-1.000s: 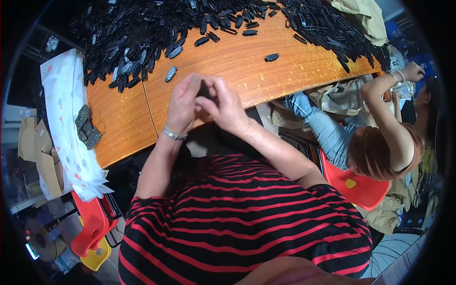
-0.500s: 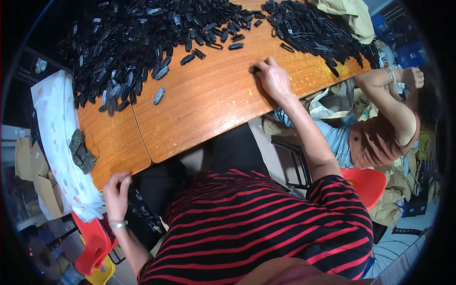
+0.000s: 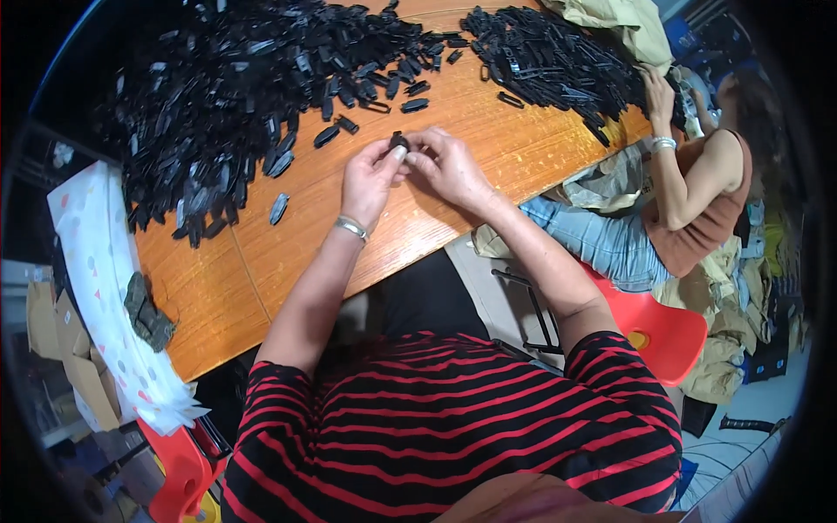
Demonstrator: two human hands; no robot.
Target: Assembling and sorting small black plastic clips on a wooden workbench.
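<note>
Over the middle of the table, my left hand [image 3: 369, 183] and my right hand [image 3: 452, 167] meet at the fingertips. Between them is a small black plastic part [image 3: 398, 140], pinched by the left thumb and fingers; the right fingertips press against it too. Fingers cover most of the part, so its exact shape is hidden. Beyond my hands spreads a large pile of black oval plastic pieces [image 3: 218, 113], some with shiny grey faces. A few loose pieces lie nearer, among them a grey-topped oval piece [image 3: 279, 209] left of my left hand.
A second pile of slim black frame-like pieces [image 3: 558, 74] lies at the far right. A co-worker [image 3: 697, 187] sits on a red chair [image 3: 654, 327], one hand by that pile. White patterned sheeting [image 3: 96, 270] and a dark crumpled cloth [image 3: 148, 314] cover the table's left end.
My left hand has come up from below the table's left edge to the middle. My right hand has moved left with the black part to meet it. The co-worker's arm now reaches the right pile.
</note>
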